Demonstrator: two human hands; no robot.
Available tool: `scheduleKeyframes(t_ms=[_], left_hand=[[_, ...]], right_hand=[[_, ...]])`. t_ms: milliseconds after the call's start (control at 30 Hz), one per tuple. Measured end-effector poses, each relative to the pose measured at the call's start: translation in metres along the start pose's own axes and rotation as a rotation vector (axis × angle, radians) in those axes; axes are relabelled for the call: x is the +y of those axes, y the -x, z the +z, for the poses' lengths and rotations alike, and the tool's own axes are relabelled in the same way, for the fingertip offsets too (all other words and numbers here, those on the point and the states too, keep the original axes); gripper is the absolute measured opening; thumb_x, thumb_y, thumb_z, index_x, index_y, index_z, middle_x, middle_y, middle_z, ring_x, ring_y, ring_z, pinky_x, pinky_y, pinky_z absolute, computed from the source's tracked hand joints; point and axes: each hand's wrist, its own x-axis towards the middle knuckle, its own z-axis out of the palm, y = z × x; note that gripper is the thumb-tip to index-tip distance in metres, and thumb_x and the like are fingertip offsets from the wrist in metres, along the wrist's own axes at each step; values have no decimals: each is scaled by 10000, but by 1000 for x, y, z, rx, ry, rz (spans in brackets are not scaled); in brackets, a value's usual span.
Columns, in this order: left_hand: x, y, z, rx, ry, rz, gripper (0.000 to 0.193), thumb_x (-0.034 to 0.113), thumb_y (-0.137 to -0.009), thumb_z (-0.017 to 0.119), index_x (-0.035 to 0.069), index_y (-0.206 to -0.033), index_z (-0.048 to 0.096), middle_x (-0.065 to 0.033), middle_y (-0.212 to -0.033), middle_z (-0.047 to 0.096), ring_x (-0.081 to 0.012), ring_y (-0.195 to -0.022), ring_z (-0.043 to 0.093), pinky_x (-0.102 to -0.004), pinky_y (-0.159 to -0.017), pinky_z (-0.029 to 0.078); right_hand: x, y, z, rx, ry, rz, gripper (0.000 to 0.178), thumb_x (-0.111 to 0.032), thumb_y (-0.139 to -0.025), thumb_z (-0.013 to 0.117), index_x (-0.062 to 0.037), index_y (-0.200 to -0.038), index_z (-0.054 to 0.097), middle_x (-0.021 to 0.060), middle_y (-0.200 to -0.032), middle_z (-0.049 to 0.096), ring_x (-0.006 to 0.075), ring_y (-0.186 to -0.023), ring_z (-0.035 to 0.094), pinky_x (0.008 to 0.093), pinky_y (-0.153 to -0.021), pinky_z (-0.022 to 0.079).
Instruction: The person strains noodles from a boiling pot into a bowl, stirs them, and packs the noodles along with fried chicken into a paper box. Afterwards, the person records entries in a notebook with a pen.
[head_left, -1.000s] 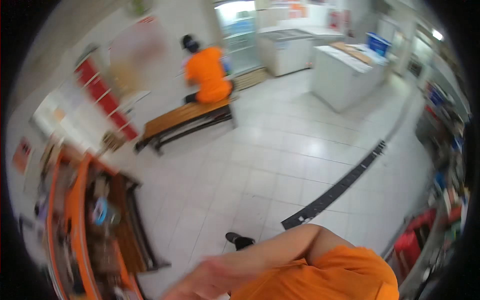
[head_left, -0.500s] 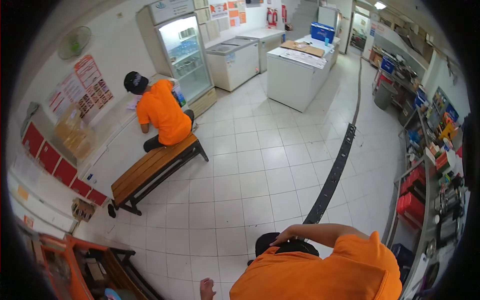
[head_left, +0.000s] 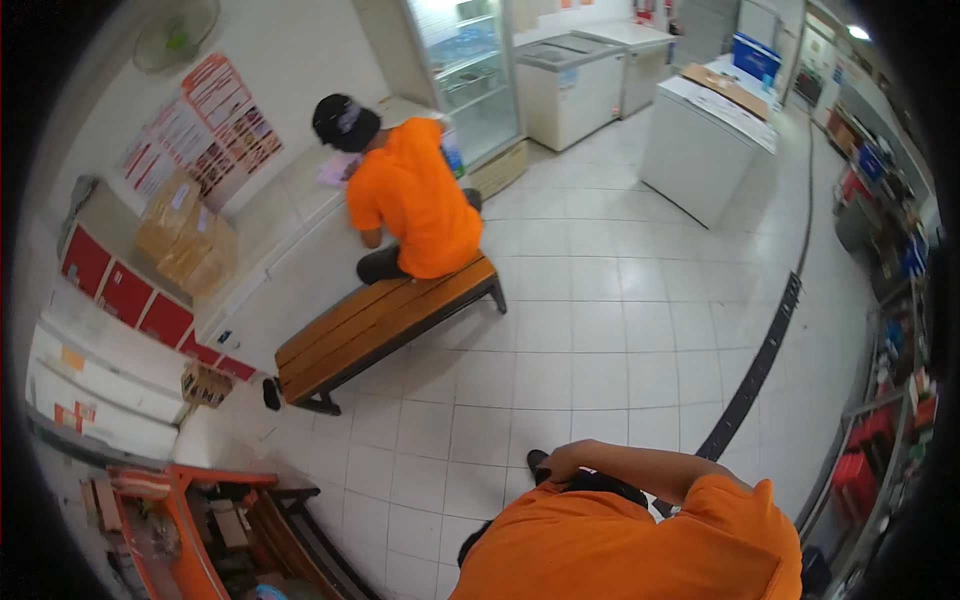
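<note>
White tiles (head_left: 610, 335) spread before us across the middle of the room. On the far side we see a glass-door fridge (head_left: 474, 75) and, right of it, a low freezer (head_left: 572, 97); nearer, and further right, stands a white cabinet (head_left: 703, 160). Toward the left, a co-worker (head_left: 418, 200) in orange sits on a slatted wooden bench (head_left: 365, 335), back toward us. At the right, a dark strip (head_left: 754, 376) runs along the floor, its near end passing behind our bare forearm (head_left: 640, 466).

Nearest us, dark trousers (head_left: 614, 484) show between that forearm and our orange shirt (head_left: 640, 545). Our right hand (head_left: 562, 463) is at their front, its fingers seemingly bent downward; the view is poor there, so we cannot tell whether they grip the cloth or merely rest. Our left hand is out of view, its fingers unknown to us. Just beyond the right hand shows a black shoe (head_left: 538, 462). We judge tripping the main risk: the strip's edge, if raised, could catch a toe.
</note>
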Motion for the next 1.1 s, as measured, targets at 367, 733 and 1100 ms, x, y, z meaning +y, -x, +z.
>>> scheduleKeyframes(t_ms=[367, 733, 1100], left_hand=[[54, -51, -116, 107, 560, -242, 833, 686, -931, 438, 38, -1455, 441, -124, -1332, 608, -236, -1087, 610, -400, -937, 520], [216, -164, -229, 24, 518, -263, 858, 715, -942, 419, 24, -1449, 445, -155, -1333, 609, -264, -1101, 611, -412, -948, 512], [413, -223, -275, 97, 248, -177, 784, 634, -942, 465, 7, -1414, 472, -188, -1324, 604, -296, -1135, 599, -418, -971, 496]], right_hand=[[-54, -167, -190, -41, 129, -101, 794, -613, -928, 561, -48, -1474, 455, 234, -1381, 584, 417, -1282, 542, 472, -1078, 432], [-126, -197, -340, 130, -353, 109, 569, -530, -983, 531, -72, -1305, 629, 144, -1290, 657, 320, -1177, 611, 413, -1022, 466], [-142, -333, -483, 247, -303, 66, 586, -506, -960, 580, -44, -1320, 601, 174, -1276, 657, 342, -1169, 622, 420, -1003, 486]])
